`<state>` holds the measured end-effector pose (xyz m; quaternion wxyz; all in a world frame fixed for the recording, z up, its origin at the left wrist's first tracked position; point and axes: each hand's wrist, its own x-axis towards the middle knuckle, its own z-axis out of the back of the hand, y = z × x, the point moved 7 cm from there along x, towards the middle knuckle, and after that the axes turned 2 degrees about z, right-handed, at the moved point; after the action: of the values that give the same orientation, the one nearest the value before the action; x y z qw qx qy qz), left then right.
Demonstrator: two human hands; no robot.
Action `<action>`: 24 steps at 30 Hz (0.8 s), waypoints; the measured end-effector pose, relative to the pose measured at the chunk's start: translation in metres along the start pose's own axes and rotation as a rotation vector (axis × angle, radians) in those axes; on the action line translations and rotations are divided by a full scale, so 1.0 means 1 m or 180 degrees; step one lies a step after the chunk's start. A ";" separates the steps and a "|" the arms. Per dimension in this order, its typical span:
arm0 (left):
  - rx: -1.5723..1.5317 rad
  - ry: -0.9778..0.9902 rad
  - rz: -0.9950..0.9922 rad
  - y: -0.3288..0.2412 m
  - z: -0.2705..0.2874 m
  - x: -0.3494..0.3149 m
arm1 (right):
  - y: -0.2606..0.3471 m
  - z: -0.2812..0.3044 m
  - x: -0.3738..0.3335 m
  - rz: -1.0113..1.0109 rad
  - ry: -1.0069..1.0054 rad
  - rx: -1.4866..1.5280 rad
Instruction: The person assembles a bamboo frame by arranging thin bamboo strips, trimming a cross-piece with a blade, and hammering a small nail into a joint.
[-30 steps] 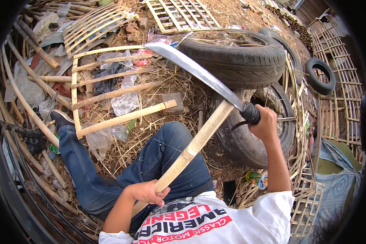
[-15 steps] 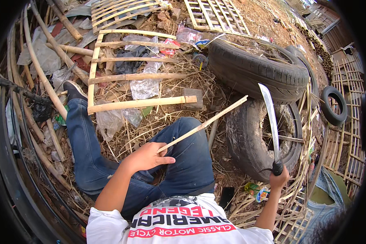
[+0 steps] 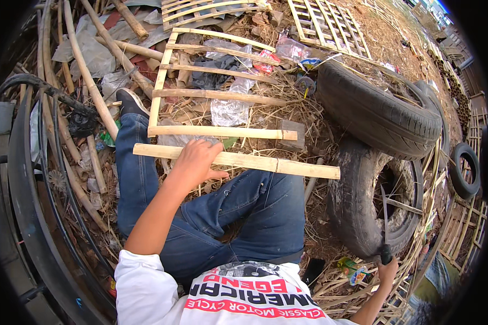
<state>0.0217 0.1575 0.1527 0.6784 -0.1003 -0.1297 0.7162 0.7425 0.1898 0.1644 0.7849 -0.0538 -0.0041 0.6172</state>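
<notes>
My left hand (image 3: 194,161) is closed around a split bamboo strip (image 3: 287,165), held level above my legs. Just beyond it lies a bamboo frame (image 3: 211,131) of one side rail with several crosspieces, the nearest running almost parallel to the strip. On the right, my right hand (image 3: 387,271) grips the black handle of a machete (image 3: 385,219). Its long blade points away from me, in front of the lower tire (image 3: 358,206). A second tire (image 3: 379,111) leans on top of that one.
Finished-looking bamboo lattices (image 3: 331,27) lie at the back. Bamboo poles (image 3: 87,65) and plastic scraps (image 3: 230,111) litter the left and middle ground. A black curved rail (image 3: 27,200) stands at my left. Thin bamboo offcuts (image 3: 341,292) pile by my right arm; a smaller tire (image 3: 465,170) is farther right.
My left hand has moved forward, and the strip in it has turned from slanting away to lying crosswise, broad face up. The machete has dropped lower and moved right. My view has shifted left.
</notes>
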 end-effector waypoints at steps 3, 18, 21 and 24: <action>0.0219 -0.0095 -0.0294 -0.005 0.014 0.018 | 0.043 0.036 0.010 0.0293 -0.0139 -0.0157; 0.1344 -0.0330 -0.1947 -0.059 0.019 0.206 | 0.412 -0.017 -0.031 0.1528 0.3597 0.4183; 0.1515 -0.1325 -0.1382 -0.052 0.014 0.227 | 0.438 -0.042 -0.009 0.1362 0.3461 0.4551; 0.0809 -0.1379 -0.0362 -0.034 -0.012 0.234 | 0.460 -0.078 0.027 0.1103 0.3076 0.4772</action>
<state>0.0437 0.3933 0.1598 0.6812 0.1490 -0.1863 0.6922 0.3087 0.3165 0.0440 0.4266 0.2182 0.7364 0.4777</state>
